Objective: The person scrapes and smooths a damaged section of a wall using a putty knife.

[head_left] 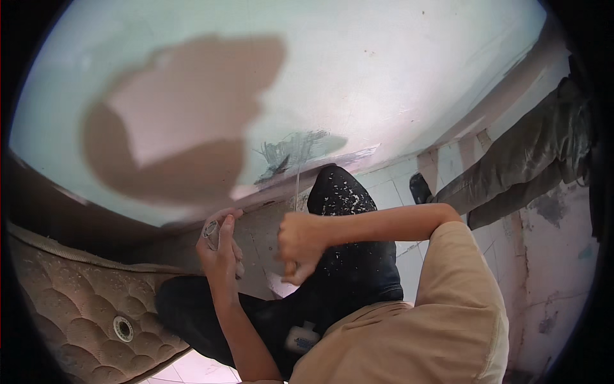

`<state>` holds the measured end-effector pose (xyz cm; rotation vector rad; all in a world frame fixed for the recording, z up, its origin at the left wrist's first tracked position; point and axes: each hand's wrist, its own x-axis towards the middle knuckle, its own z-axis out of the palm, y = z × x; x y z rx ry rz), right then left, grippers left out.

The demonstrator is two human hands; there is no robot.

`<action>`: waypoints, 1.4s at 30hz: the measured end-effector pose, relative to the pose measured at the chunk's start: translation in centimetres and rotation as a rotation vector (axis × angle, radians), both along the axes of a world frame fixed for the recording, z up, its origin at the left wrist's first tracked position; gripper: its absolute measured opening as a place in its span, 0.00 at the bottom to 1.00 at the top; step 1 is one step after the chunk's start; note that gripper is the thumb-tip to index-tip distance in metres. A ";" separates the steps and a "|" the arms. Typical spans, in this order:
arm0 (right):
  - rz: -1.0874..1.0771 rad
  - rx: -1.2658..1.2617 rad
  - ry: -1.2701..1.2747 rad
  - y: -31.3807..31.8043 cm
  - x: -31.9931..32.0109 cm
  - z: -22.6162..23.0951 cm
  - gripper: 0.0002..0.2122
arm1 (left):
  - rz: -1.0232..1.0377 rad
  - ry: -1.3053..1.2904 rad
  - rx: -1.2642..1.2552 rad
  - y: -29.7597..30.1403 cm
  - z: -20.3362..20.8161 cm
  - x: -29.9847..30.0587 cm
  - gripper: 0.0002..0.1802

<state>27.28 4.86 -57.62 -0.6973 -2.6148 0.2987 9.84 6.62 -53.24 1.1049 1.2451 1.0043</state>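
My left hand point(220, 253) is raised near the foot of the wall, its fingers curled round a small, pale greyish thing point(212, 234) whose kind I cannot make out. To the right, my right hand point(300, 246) is closed in a fist, slightly blurred. A thin, pale rod point(298, 182) rises from above that fist toward the wall; its grip is hidden in the hand. Behind the rod, a dark scraped patch point(288, 153) marks the pale green wall point(358, 77). My bent knee in dark trousers point(342, 192) is sprinkled with white flecks.
A white bottle point(302, 338) rests by my lap. At the left stands a brown quilted mattress point(83, 301) with a round vent point(123, 328). Another person's legs in grey trousers point(518, 163) are at the right, a dark shoe point(420, 189) on the tiled floor point(400, 182).
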 end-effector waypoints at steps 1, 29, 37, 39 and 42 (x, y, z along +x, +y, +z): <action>-0.006 0.006 0.001 0.7 0.9 1.1 0.20 | 0.001 0.015 -0.012 0.0 -0.2 -0.1 0.11; -0.206 -0.134 -0.092 2.5 1.1 2.3 0.20 | -0.011 0.004 0.003 0.0 -0.1 0.4 0.12; -0.493 0.044 -0.153 5.1 6.8 0.8 0.20 | 0.004 0.035 -0.009 0.0 -0.3 0.6 0.15; -0.514 0.010 -0.180 3.9 5.9 0.5 0.20 | 0.005 0.034 0.000 0.2 -0.3 0.5 0.15; -0.163 -0.041 -0.057 0.1 2.0 1.8 0.19 | 0.000 0.039 -0.021 0.1 -0.3 0.4 0.12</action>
